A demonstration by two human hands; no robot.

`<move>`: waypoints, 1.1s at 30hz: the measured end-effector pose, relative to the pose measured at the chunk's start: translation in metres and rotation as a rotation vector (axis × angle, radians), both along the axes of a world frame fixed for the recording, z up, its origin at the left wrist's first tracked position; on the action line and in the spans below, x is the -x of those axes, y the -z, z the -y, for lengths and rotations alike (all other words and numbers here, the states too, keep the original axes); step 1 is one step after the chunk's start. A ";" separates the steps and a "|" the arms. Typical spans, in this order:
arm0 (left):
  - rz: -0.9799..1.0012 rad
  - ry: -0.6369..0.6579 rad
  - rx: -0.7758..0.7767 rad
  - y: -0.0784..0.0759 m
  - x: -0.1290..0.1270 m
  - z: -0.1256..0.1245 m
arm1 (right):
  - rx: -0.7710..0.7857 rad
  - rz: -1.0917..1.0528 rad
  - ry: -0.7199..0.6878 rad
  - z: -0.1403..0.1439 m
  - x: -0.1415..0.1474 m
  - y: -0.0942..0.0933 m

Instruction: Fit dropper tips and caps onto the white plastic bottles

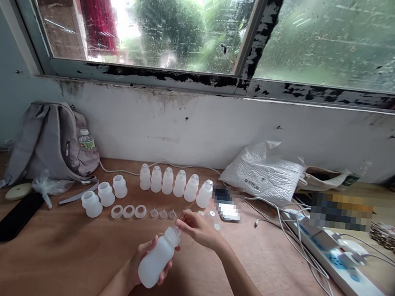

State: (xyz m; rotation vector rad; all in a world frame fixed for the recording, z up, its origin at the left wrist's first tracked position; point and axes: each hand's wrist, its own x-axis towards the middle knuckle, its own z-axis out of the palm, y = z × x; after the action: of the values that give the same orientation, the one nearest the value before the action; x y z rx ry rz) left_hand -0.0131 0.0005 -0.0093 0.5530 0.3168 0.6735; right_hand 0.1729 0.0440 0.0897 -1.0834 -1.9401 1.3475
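Lower centre of the frame: left hand (141, 267) wrapped around a white bottle (158, 257), tilted, neck pointing up-right. Just above that neck, right hand (200, 229), fingers pinched at the rim; whether anything sits between them, cannot tell. Behind, a row of capped bottles (175, 182); rings (128, 212) left of the hands on the table (64, 256).
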 end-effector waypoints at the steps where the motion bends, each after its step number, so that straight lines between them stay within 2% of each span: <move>1: -0.016 0.000 0.006 0.000 0.000 -0.001 | -0.018 0.029 -0.010 0.000 0.000 0.001; 5: -0.046 0.024 0.023 0.003 0.000 -0.003 | -0.061 0.062 -0.067 -0.001 -0.002 0.001; 8: -0.050 0.029 0.013 0.002 0.000 -0.002 | -0.032 0.044 -0.107 -0.003 -0.006 0.000; 10: -0.083 0.010 -0.008 -0.002 0.000 -0.001 | -0.003 0.015 -0.115 -0.004 -0.010 -0.001; 12: -0.164 -0.051 -0.104 -0.010 0.000 0.000 | -0.007 -0.015 -0.078 -0.006 -0.013 -0.001; 14: -0.328 -0.185 -0.312 -0.018 0.001 -0.003 | -0.039 -0.042 0.007 -0.008 -0.015 -0.001; 18: -0.895 -0.641 -0.735 -0.022 0.011 -0.015 | -0.135 -0.054 0.185 -0.015 -0.018 0.004; 19: -1.024 -0.721 -0.795 -0.020 0.015 -0.019 | -0.157 -0.042 0.210 -0.016 -0.018 0.006; 21: -1.192 -0.794 -0.896 -0.016 0.022 -0.024 | -0.189 -0.006 0.231 -0.017 -0.018 0.008; 24: -1.273 -0.832 -1.047 -0.019 0.028 -0.025 | -0.220 0.047 0.228 -0.015 -0.016 0.008; 27: -1.332 -0.876 -1.124 -0.037 0.029 -0.023 | -0.247 0.070 0.233 -0.014 -0.015 0.007; 29: -1.402 -0.811 -1.177 -0.054 0.028 -0.023 | -0.264 0.083 0.241 -0.014 -0.015 0.007; 33: -1.495 -0.556 -1.221 -0.086 0.037 -0.029 | -0.303 0.119 0.254 -0.014 -0.016 0.009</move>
State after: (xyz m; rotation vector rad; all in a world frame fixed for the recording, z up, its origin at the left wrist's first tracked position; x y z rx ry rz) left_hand -0.0498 0.0297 0.0770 2.1863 1.5316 0.8353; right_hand 0.1889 0.0581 0.0806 -1.2294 -1.9341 0.8402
